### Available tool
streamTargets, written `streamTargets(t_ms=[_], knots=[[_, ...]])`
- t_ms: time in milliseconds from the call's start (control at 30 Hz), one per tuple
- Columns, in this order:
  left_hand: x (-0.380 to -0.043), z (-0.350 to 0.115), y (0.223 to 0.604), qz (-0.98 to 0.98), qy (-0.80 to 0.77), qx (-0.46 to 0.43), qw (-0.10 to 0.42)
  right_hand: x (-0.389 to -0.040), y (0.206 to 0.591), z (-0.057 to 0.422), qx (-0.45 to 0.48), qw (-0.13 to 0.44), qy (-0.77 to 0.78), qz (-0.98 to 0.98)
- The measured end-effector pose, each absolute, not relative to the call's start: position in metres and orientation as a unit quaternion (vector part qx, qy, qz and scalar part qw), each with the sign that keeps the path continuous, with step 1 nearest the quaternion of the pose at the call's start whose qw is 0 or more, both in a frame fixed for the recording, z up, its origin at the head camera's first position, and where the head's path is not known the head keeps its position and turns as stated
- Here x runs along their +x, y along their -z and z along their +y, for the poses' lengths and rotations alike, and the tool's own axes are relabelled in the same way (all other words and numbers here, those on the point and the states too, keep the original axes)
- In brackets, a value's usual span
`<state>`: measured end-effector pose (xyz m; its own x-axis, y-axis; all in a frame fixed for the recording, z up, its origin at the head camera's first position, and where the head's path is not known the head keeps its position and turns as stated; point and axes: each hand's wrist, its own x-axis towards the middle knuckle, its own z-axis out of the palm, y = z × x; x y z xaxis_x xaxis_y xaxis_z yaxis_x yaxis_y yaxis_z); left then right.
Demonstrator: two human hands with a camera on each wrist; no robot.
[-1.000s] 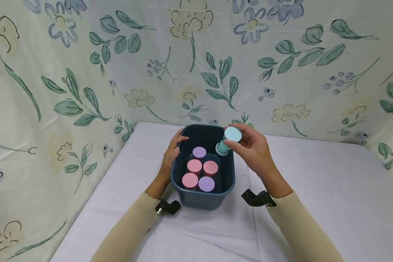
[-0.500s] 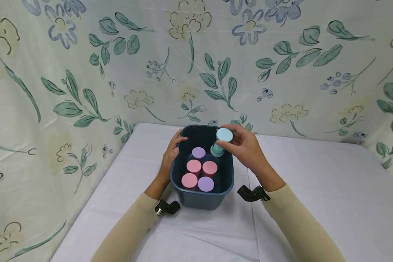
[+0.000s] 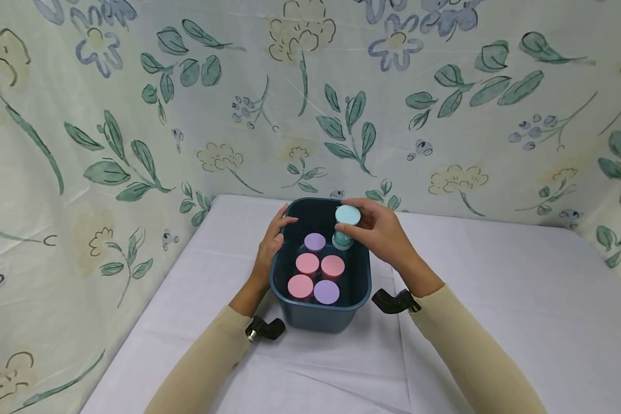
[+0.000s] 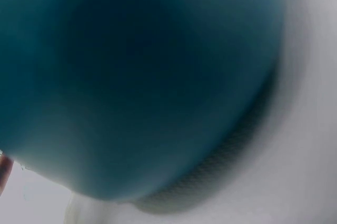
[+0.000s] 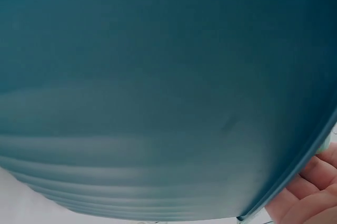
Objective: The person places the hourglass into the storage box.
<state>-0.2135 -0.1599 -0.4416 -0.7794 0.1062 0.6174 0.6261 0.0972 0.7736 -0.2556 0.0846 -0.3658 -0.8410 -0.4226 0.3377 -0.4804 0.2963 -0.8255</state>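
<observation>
A dark blue plastic bin (image 3: 318, 317) stands on the table. My left hand (image 3: 270, 244) grips its left side, with fingertips bent over the rim. In my right hand (image 3: 385, 233), over the far right corner, a teal piece with a flat, pale round top (image 3: 348, 215) is pinched between thumb and fingers. Its wider, round lower end reaches into the bin; whether it touches the floor is unclear. In the right wrist view the fingers (image 5: 310, 190) show beyond the rim. Inside are several round-topped pieces, including pink ones (image 3: 307, 264) and purple ones (image 3: 326, 292).
A white cloth covers the table (image 3: 486, 299). Behind and to the left hangs a curtain (image 3: 290, 144) with a leaf and flower print. The bin's blurred outer wall (image 4: 142, 103) fills most of the left wrist view.
My right hand has moved left with the teal piece, which now sits further inside the bin's far right corner. My left hand and the bin have stayed put.
</observation>
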Motion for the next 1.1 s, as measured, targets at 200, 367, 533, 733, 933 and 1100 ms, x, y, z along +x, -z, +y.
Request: streamTargets(t_ms=[200,367,533,733,933,1100], knots=[[-0.210,-0.158,0.437,-0.715,0.614,-0.258,0.212,-0.258,0.366,0.085,0.296,0.027,-0.505,-0.810],[-0.218,-0.159,0.447,-0.705,0.623,-0.259,0.218,-0.259,0.366,0.083,0.305,0.024,-0.483,-0.820],[-0.232,-0.162,0.466,-0.704,0.622,-0.258,0.226,-0.259,0.367,0.082,0.303,0.014,-0.454,-0.838],[-0.232,-0.161,0.465,-0.698,0.626,-0.263,0.226,-0.257,0.364,0.082,0.294,0.008,-0.419,-0.859],[-0.215,-0.158,0.444,-0.708,0.624,-0.255,0.211,-0.256,0.362,0.081,0.292,-0.006,-0.402,-0.868],[-0.209,-0.158,0.436,-0.716,0.619,-0.251,0.205,-0.256,0.362,0.078,0.293,-0.011,-0.387,-0.874]])
